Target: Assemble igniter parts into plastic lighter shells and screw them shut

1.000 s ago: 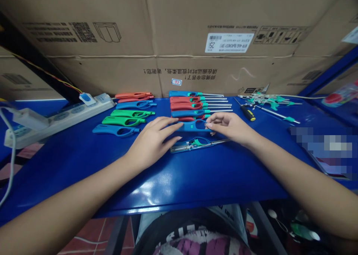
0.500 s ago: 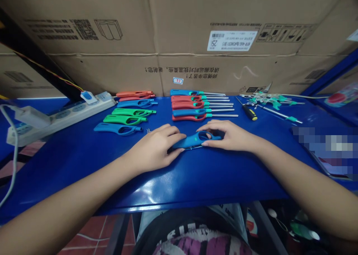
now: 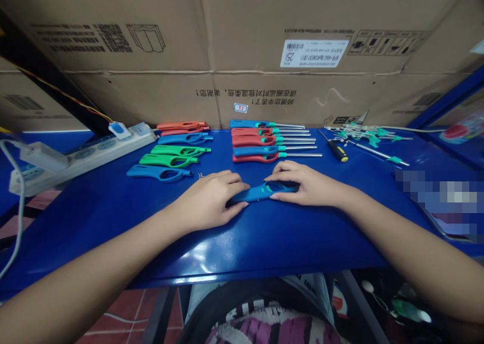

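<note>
At centre, the left hand (image 3: 207, 201) pinches one end of a blue lighter (image 3: 254, 195), fingers curled nearly closed; the right hand (image 3: 312, 185) grips its looped end, thumb opposite fingers. The halves look joined. Beyond, handles (image 3: 142, 172) lie left, lighters (image 3: 247, 141) upper centre, a screwdriver (image 3: 336, 151) right.
</note>
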Demonstrator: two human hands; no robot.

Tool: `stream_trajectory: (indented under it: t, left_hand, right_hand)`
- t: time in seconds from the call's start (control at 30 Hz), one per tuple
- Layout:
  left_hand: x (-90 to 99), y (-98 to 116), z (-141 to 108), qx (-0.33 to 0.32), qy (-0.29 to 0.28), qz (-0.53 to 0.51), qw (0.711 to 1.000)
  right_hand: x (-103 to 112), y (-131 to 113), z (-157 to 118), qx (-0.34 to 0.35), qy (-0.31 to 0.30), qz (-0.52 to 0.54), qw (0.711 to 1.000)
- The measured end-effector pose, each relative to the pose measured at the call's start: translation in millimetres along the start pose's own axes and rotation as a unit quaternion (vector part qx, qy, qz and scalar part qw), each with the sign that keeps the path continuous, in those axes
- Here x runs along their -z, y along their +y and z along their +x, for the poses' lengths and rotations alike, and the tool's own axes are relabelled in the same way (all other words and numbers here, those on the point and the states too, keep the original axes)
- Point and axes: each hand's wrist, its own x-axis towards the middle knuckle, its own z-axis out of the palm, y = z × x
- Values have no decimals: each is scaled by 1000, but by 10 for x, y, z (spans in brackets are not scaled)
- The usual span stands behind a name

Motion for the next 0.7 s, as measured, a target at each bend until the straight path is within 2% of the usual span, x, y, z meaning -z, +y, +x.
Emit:
stream_trajectory:
  t: [0.3,0.53,0.7]
  left_hand:
    - [24,12,-16,9,-11,27,1000]
    - [-132,216,9,10,23,156,987]
    - [-183,151,32,12,53,95,994]
  right_hand:
    - [-30,-9,7,27,10,-29,999]
    - [-58,-34,9,39,-5,-156,987]
    - [-59,-31,24,71,17,-181,981]
